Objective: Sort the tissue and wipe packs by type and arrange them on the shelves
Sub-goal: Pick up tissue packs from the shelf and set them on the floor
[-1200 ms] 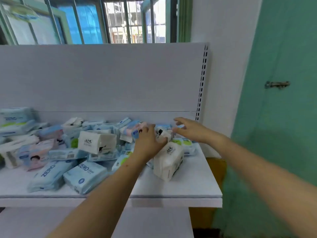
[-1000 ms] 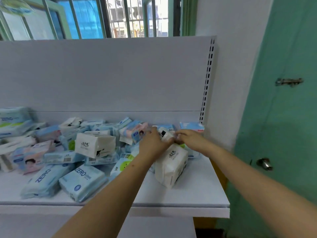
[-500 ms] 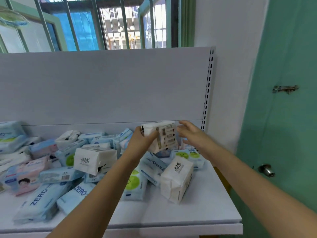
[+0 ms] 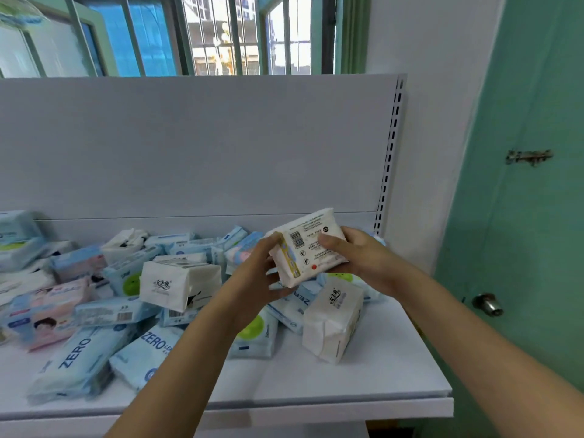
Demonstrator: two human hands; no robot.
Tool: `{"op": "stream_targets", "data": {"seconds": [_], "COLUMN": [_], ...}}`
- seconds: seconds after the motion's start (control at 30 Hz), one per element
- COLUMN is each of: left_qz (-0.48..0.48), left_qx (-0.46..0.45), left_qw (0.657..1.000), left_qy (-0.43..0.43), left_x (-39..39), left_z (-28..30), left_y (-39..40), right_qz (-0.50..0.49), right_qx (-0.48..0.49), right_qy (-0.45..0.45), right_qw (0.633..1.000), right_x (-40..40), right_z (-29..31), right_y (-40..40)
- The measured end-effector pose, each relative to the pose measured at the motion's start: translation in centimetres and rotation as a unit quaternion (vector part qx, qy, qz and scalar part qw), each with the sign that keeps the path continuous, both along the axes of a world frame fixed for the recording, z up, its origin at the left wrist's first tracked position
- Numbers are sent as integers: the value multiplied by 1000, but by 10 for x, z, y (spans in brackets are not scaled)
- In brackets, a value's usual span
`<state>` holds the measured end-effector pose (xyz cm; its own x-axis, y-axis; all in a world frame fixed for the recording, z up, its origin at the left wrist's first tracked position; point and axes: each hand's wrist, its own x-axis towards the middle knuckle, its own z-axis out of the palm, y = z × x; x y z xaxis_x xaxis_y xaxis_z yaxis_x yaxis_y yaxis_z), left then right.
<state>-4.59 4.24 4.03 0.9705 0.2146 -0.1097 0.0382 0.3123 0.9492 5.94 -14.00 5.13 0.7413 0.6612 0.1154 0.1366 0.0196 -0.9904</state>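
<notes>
Both hands hold one white tissue pack [image 4: 308, 246] in the air above the right part of the white shelf [image 4: 363, 374]. The pack is tilted, barcode and printed back facing the camera. Left hand [image 4: 257, 278] grips its left end and lower edge, fingers curled under. Right hand [image 4: 357, 254] grips the right end, thumb pressed on the printed face, fingers behind.

Directly below the held pack, on the shelf, stands another white tissue pack [image 4: 331, 320], upright and slightly tilted, near the shelf's right end. Left of the held pack, a white pack with a torn side [image 4: 177, 284] sits on top of the pile. Pile of mixed packs [image 4: 132, 279] covers the shelf's left and middle parts, unsorted. Blue ZERO wipe packs [image 4: 79, 363] lie at the shelf's front left. Pink-and-blue pack with a face print [image 4: 47, 314] at the far left. Green-dot wipe pack [image 4: 252, 335] lies flat under the left forearm.

Green door [image 4: 531, 216] is to the right of the shelf, barred window [image 4: 221, 36] above its back panel.
</notes>
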Motion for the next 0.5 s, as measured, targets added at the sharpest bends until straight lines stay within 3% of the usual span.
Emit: {"op": "stream_targets", "data": {"seconds": [0.2, 0.33, 0.5], "left_qz": [-68, -15, 123], "left_qx": [-181, -135, -22], "left_qw": [978, 989, 992], "left_qy": [75, 53, -23], "left_x": [-8, -15, -20], "left_z": [-6, -11, -23], "left_y": [13, 10, 10], "right_qz": [19, 34, 12], "right_qx": [-45, -190, -405], "right_qy": [-105, -193, -284], "right_qw": [993, 962, 869], "right_x": [-5, -14, -22], "right_z": [-4, -6, -28], "right_y": [-8, -11, -17]}}
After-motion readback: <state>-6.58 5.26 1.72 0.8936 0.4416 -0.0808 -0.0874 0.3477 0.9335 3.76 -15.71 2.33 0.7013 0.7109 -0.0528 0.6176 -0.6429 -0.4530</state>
